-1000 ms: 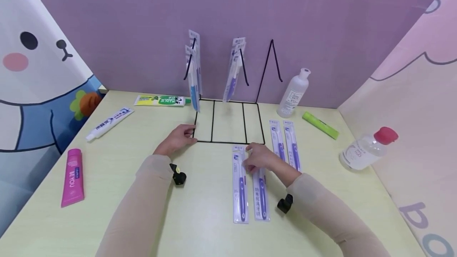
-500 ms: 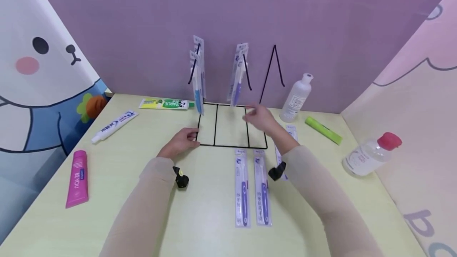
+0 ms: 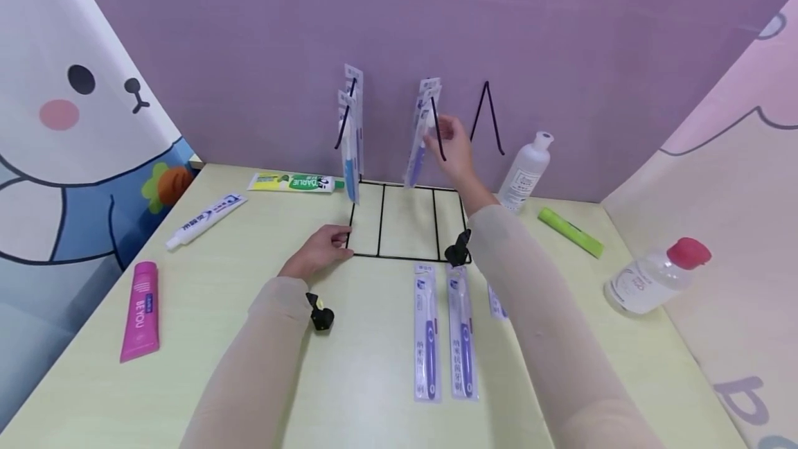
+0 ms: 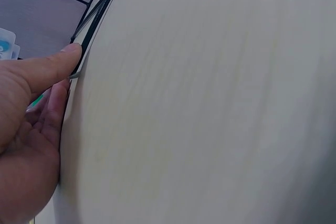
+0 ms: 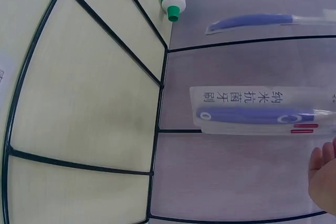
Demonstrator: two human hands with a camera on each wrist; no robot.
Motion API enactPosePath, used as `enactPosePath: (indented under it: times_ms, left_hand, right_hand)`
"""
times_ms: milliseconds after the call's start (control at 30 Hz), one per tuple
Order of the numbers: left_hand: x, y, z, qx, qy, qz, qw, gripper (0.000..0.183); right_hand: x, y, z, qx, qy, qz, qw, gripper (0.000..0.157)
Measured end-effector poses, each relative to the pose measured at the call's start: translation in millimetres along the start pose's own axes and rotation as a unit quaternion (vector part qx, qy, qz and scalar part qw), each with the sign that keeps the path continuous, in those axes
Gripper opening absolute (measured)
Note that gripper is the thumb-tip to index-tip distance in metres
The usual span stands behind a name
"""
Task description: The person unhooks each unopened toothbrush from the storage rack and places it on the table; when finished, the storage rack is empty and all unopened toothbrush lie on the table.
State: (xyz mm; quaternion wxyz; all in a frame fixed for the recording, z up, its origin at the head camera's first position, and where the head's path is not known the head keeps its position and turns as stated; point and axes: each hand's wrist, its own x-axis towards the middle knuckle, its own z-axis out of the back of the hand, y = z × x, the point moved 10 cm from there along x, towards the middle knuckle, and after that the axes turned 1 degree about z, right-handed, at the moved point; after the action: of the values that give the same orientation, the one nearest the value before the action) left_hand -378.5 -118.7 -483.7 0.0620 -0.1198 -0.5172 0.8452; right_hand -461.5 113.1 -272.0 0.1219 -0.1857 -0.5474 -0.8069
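Observation:
My left hand point(image 3: 321, 249) pinches the front left corner of a black wire display rack point(image 3: 382, 220); its thumb lies on the wire in the left wrist view. Purple packaged toothbrushes point(image 3: 416, 161) hang from the rack's middle hook. My right hand point(image 3: 456, 151) is raised beside them, fingertips at the package edge. The right wrist view shows only some curled fingers point(image 5: 316, 162) below the hanging packaged toothbrush; whether they grip it is hidden. Blue packaged toothbrushes point(image 3: 350, 158) hang on the left hook. Two purple packaged toothbrushes point(image 3: 429, 338) lie before the rack.
Another package point(image 3: 497, 303) shows partly from under my right sleeve. Toothpaste tubes lie at left: pink point(image 3: 140, 310), white point(image 3: 206, 220), and yellow-green point(image 3: 293, 182). At right stand a clear bottle point(image 3: 524, 172) and a red-capped bottle point(image 3: 648, 279), with a green tube point(image 3: 570, 232) between them.
My right hand has left the toothbrushes lying on the table and risen forward to the middle hook. My left hand has stayed on the rack corner. The view has shifted slightly.

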Motion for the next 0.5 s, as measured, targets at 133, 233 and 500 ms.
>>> enactPosePath:
  times_ms: [133, 233, 500]
  left_hand:
    - [0.6, 0.5, -1.1, 0.002, 0.001, 0.001, 1.0, 0.057]
    - [0.5, 0.4, -1.5, 0.0, 0.0, 0.005, 1.0, 0.056]
    - [-0.4, -0.2, -0.1, -0.002, -0.002, 0.008, 1.0, 0.056]
  right_hand:
    - [1, -2, 2.0, -0.005, -0.016, -0.01, 1.0, 0.038]
    - [-1, -5, 3.6, 0.004, -0.026, -0.024, 0.999, 0.034]
    - [-3, 7, 4.4, 0.034, -0.023, 0.038, 0.998, 0.024]
